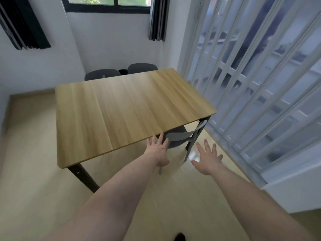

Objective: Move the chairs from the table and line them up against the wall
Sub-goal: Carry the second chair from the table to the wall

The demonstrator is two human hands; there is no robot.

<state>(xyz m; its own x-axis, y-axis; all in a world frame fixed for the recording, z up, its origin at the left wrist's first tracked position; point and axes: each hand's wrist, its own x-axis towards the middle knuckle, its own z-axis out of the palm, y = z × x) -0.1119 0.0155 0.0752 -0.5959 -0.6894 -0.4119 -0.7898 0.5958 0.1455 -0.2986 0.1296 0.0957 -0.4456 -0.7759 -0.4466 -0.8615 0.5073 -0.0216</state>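
A wooden table (125, 108) with black legs fills the middle of the head view. A light grey chair (182, 136) with a dark seat is tucked under its near right corner. Two dark chairs stand at the far side, one to the left (102, 74) and one to the right (142, 67), only their backrests showing. My left hand (157, 150) is spread flat at the left end of the grey chair's backrest, by the table edge. My right hand (207, 158) hovers with fingers apart just right of the chair's rear leg, touching nothing.
A white folding partition (260, 87) runs along the right side, close to the table. White walls (34, 70) close the left and back, with a window (107, 2) and dark curtains (157, 18) above. Pale wooden floor (31, 136) lies left of the table and under my arms.
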